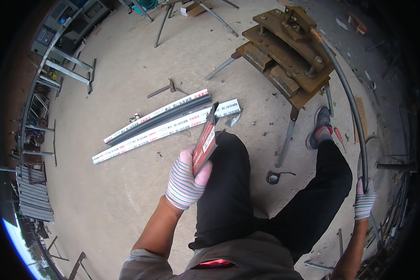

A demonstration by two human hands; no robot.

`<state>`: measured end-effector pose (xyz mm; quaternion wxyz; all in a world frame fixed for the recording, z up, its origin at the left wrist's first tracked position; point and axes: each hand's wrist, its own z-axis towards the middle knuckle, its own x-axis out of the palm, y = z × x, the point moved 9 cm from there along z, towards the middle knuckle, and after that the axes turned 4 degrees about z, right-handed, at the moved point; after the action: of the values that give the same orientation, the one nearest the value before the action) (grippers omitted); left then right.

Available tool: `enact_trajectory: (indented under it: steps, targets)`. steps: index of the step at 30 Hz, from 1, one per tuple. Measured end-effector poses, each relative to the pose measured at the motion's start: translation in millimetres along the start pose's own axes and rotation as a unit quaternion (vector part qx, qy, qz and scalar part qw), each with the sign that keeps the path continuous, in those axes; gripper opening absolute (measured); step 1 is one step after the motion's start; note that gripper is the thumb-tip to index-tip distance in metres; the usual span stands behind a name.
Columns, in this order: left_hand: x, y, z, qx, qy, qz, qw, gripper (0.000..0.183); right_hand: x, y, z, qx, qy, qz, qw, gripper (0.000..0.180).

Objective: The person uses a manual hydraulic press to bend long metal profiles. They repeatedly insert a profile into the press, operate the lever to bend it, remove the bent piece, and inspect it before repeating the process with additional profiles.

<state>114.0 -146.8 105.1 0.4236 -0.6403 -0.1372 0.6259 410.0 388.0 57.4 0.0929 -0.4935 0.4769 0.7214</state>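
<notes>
My left hand, in a striped knit glove, grips the lower end of a short metal profile with red printed film on it. My right hand, gloved alike, is closed around the low end of a long steel lever bar. That bar runs up to a rusty steel press or punching fixture on pipe legs. On the floor beyond my left hand lie long profiles in printed white film, with a dark profile between them.
A hammer lies beyond the profiles. A tape measure and a red-handled screwdriver are on the floor near my feet. Metal frames stand at the left, by stacked profiles. Cardboard lies right of the fixture.
</notes>
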Motion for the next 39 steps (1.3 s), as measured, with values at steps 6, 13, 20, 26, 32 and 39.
enact_trajectory:
  steps: [6,13,20,26,32,39]
  targets:
    - [1.3,-25.4,1.2,0.07,-0.074,0.14,0.985,0.049,-1.5,16.5,-3.0,-0.045,-0.014,-0.004,0.999,0.027]
    - [9.7,-43.3,-8.9,0.107,-0.132,0.144,0.975,0.041,-2.4,11.3,-0.7,-0.006,-0.001,-0.018,1.0,0.026]
    - [13.1,-43.0,-13.1,0.103,-0.135,0.143,0.975,0.044,-2.7,14.3,-1.2,-0.04,-0.016,-0.027,0.999,0.027]
    - [13.0,-41.9,-15.1,0.099,-0.132,0.144,0.976,0.049,-4.1,22.6,-2.4,-0.046,-0.017,-0.035,0.998,0.027]
    - [13.6,-44.1,-14.3,0.1,-0.116,0.163,0.975,0.051,-2.4,26.3,-2.7,-0.052,-0.015,-0.043,0.998,0.026]
    - [15.2,-41.5,-14.2,0.091,-0.105,0.161,0.977,0.055,-3.6,22.7,-1.7,-0.052,-0.02,-0.052,0.997,0.026]
